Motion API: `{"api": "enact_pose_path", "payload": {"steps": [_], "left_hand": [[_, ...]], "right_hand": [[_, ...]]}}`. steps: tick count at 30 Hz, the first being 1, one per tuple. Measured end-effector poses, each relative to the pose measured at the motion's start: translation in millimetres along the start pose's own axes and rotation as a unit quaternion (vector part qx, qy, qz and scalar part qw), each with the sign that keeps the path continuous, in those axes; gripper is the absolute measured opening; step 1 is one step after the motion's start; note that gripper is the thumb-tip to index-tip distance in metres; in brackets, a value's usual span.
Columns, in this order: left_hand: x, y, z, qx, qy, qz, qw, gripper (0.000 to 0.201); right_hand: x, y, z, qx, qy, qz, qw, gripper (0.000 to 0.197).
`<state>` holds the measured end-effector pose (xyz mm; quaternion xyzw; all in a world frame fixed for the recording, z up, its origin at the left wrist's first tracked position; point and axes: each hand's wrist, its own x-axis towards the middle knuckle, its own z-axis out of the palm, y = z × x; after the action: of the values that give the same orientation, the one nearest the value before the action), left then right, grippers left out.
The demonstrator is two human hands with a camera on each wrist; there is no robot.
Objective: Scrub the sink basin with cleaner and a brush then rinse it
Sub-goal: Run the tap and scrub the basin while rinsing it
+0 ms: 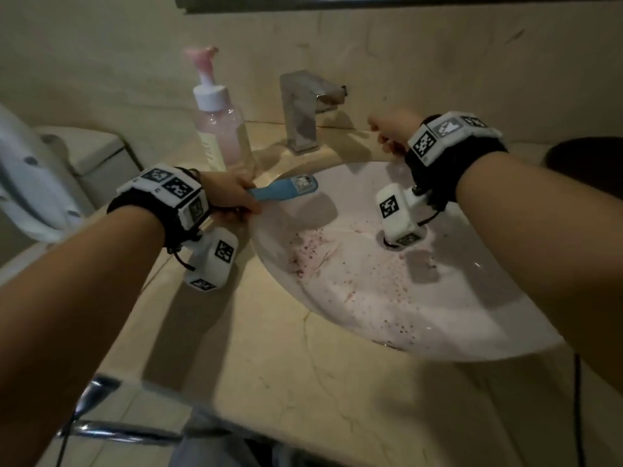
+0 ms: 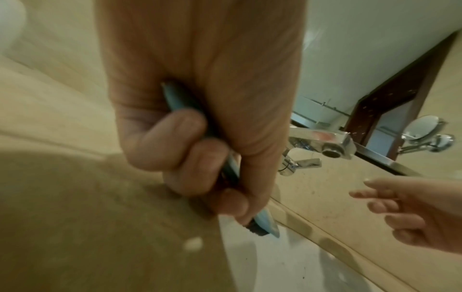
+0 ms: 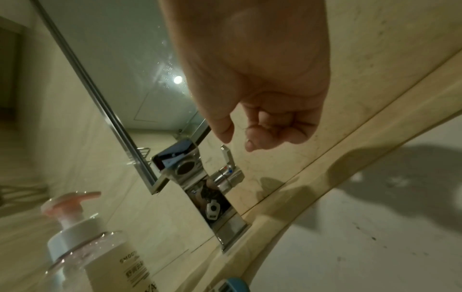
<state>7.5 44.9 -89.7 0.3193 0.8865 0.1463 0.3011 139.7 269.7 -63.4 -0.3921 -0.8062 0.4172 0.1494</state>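
Observation:
The white sink basin (image 1: 371, 298) is coated with pinkish foam and dark specks. My left hand (image 1: 229, 200) grips the handle of a blue brush (image 1: 286, 190) at the basin's left rim, with the brush head pointing over the bowl. The left wrist view shows those fingers (image 2: 200, 158) curled round the brush (image 2: 265, 227). My right hand (image 1: 391, 133) hovers just right of the chrome faucet (image 1: 300, 109), close to its lever (image 3: 226, 156) but apart from it. Its fingers (image 3: 262, 128) are loosely bent and hold nothing.
A pink pump bottle (image 1: 222, 129) stands on the beige counter (image 1: 269, 365) left of the faucet. A toilet tank (image 1: 84, 153) is at the far left, a mirror (image 3: 125, 59) behind the faucet, a chrome bar (image 1: 101, 429) below the counter's front edge.

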Motion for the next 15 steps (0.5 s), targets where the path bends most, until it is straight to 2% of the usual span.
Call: {"api": "enact_pose_path", "payload": {"steps": [3, 5, 8, 12, 15], "left_hand": [[6.7, -3.3, -0.3, -0.017, 0.01, -0.009, 1.0, 0.025], [7.3, -3.5, -0.1, -0.027, 0.012, -0.019, 0.999, 0.022], [5.6, -2.5, 0.5, -0.051, 0.011, -0.025, 0.998, 0.016], [5.2, 0.8, 0.5, -0.063, -0.008, -0.041, 0.997, 0.03], [8.0, 2.4, -1.6, -0.051, -0.015, -0.054, 0.997, 0.029]], "right_hand": [[8.8, -14.9, 10.6, -0.008, 0.029, -0.054, 0.998, 0.03], [13.5, -23.1, 16.3, -0.012, 0.039, -0.08, 0.996, 0.029], [26.0, -28.0, 23.5, -0.012, 0.059, -0.088, 0.994, 0.026], [36.1, -30.8, 29.8, 0.029, 0.091, -0.093, 0.991, 0.031], [40.4, -32.5, 30.3, 0.07, 0.103, -0.097, 0.987, 0.03]]}}
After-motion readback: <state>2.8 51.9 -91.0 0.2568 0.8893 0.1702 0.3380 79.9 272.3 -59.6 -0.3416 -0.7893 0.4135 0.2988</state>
